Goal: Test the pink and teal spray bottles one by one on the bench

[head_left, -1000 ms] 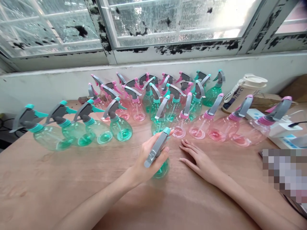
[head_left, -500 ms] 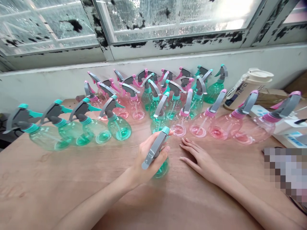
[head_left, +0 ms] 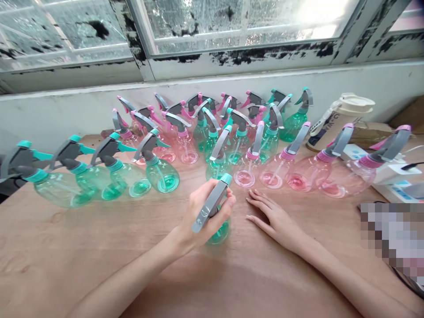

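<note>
My left hand (head_left: pixel 198 216) is wrapped round the neck of a green spray bottle (head_left: pixel 221 233), whose grey trigger head with a teal nozzle points away from me. The bottle's upper body is hidden by my fingers. Flat on the table lies my right hand (head_left: pixel 273 218), fingers spread, holding nothing. Just beyond the hands stand a green spray bottle (head_left: pixel 218 168) with its straw inside and a pink spray bottle (head_left: pixel 245 176). Further left is another green spray bottle (head_left: pixel 164 176).
Several more green and pink spray bottles crowd the back of the wooden table (head_left: pixel 82 256) below the window. A beige cup (head_left: pixel 341 119) stands back right, near white power strips (head_left: pixel 397 190). A blurred-out patch (head_left: pixel 397 238) covers something at the right edge.
The view has shifted slightly, so everything sits a little further left. My left hand keeps its hold on the green spray bottle, and my right hand stays flat on the table.
</note>
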Demonstrator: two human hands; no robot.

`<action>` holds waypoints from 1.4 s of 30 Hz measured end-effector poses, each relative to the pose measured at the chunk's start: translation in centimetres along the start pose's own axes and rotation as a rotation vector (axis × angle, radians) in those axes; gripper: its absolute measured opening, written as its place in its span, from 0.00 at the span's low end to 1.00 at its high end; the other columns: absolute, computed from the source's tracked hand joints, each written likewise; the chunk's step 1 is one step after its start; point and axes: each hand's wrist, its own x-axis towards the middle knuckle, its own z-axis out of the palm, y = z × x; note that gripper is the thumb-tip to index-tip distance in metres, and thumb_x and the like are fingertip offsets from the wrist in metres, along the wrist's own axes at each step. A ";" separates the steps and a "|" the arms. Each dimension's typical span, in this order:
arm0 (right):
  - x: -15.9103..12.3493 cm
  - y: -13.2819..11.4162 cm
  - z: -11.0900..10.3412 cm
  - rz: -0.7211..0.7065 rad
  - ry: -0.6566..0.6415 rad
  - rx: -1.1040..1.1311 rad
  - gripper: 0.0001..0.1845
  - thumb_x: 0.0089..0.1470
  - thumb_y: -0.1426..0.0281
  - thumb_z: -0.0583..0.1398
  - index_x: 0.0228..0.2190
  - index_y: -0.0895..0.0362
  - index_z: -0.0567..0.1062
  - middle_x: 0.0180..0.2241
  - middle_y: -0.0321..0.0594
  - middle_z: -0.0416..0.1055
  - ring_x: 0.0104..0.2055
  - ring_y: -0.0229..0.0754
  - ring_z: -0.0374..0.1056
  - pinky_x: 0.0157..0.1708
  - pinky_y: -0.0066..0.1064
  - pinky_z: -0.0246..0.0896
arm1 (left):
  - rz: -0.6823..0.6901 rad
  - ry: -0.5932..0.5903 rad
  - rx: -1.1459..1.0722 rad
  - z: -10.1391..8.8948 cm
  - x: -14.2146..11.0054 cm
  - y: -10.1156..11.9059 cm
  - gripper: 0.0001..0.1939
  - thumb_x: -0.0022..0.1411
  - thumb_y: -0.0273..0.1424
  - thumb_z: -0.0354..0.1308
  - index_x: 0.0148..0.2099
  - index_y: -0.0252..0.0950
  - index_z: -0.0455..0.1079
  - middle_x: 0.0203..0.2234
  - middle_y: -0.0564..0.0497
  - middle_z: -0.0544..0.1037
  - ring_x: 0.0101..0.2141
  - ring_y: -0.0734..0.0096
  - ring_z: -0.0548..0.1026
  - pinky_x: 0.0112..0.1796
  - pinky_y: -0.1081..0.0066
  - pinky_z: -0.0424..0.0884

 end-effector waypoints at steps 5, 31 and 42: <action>-0.1 0.1 0.0 0.006 -0.011 -0.001 0.27 0.64 0.57 0.54 0.59 0.57 0.67 0.64 0.47 0.60 0.68 0.52 0.52 0.66 0.54 0.51 | 0.043 0.010 0.006 0.1 -0.5 -0.6 0.12 0.66 0.31 0.52 0.49 0.33 0.68 0.26 0.54 0.68 0.25 0.75 0.66 0.31 0.72 0.67; 0.0 0.5 -0.1 0.014 -0.030 0.043 0.25 0.64 0.58 0.53 0.58 0.55 0.67 0.64 0.46 0.60 0.68 0.51 0.52 0.65 0.54 0.52 | 0.066 0.065 0.011 0.6 -1.1 -1.3 0.09 0.67 0.31 0.53 0.46 0.34 0.69 0.32 0.47 0.76 0.40 0.62 0.78 0.44 0.64 0.75; -0.2 0.4 -0.1 0.013 -0.008 0.068 0.25 0.64 0.59 0.55 0.59 0.52 0.66 0.64 0.45 0.61 0.67 0.53 0.53 0.65 0.55 0.51 | 0.058 -0.026 -0.012 -0.3 -0.5 -0.6 0.10 0.63 0.28 0.52 0.46 0.36 0.69 0.36 0.47 0.76 0.30 0.70 0.73 0.37 0.67 0.73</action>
